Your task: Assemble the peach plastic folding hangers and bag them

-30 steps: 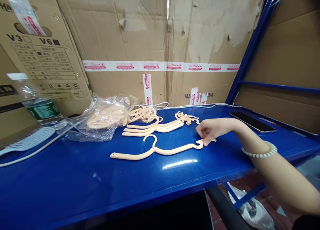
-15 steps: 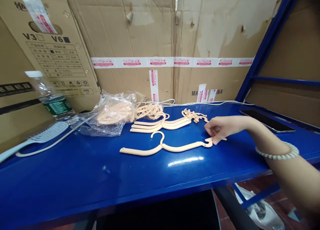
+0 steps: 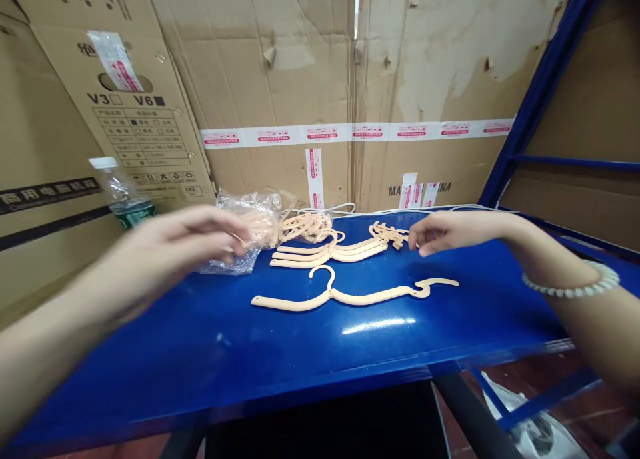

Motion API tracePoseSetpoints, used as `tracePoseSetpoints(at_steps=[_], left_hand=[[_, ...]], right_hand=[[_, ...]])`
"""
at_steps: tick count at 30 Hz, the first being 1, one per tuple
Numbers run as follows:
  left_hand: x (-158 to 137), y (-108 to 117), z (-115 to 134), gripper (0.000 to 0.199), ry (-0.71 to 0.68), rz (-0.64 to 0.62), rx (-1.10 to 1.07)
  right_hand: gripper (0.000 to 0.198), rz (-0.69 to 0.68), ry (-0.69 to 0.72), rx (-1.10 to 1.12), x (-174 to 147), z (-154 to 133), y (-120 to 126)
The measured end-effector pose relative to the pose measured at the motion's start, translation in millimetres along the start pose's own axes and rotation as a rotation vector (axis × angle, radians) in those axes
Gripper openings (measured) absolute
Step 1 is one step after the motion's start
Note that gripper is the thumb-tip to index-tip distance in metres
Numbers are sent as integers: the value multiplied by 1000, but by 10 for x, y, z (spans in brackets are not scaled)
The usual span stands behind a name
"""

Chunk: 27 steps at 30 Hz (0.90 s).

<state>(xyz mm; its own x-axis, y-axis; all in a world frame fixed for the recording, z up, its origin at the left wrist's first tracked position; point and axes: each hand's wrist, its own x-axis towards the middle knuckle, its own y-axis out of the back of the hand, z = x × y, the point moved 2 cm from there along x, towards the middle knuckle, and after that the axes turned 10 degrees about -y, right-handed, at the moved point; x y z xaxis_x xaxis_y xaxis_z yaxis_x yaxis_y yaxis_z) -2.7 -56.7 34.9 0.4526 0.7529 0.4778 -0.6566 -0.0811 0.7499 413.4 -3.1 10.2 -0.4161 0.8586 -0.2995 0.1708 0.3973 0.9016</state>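
A beige foldable hanger (image 3: pixel 370 299) lies spread on the blue table, its hook toward the back and a small curved end piece (image 3: pixel 440 283) at its right tip. Above and right of it, my right hand (image 3: pixel 445 232) hovers at the edge of a pile of small curved beige pieces (image 3: pixel 386 232). Its fingers are loosely bent, and I see nothing held. My left hand (image 3: pixel 200 236), slightly blurred, is in front of a clear plastic bag (image 3: pixel 233 264) of beige parts; its fingers are stretched and apart from the thumb. Several matching hangers (image 3: pixel 305 256) lie stacked behind the single one.
Beige loops (image 3: pixel 305 226) lie beside the bag. A bottle with a green label (image 3: pixel 133 209) stands at the left, partly behind my left hand. Cardboard (image 3: pixel 280 79) walls the back, and a blue metal post (image 3: pixel 535 99) rises at the right. A white cable (image 3: pixel 455 208) runs along the rear.
My right hand has let go of the curved end piece at the hanger's tip and moved up to the small-piece pile. My left hand has come in from the left. The view has shifted slightly.
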Motion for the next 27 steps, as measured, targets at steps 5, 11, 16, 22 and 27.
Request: tracePoseSetpoints(at_steps=[5,11,16,22,27], left_hand=[[144,-650,-131,16,-267,-568,57],[130,-748,-389,22,-235,-645,-11],[86,-662,-441,25,-223,-690,-22],[114,-610,-475,27,-205,-713,-49],[136,-616,-546,31,-232,-678,-2]], right_hand=[[44,-52,61,-3,133,36,85],[51,-315,103,61,172,114,-189],[48,-332,109,51,212,58,-285],[47,-282,93,60,273,96,-311],[46,-231,69,59,267,80,-307]])
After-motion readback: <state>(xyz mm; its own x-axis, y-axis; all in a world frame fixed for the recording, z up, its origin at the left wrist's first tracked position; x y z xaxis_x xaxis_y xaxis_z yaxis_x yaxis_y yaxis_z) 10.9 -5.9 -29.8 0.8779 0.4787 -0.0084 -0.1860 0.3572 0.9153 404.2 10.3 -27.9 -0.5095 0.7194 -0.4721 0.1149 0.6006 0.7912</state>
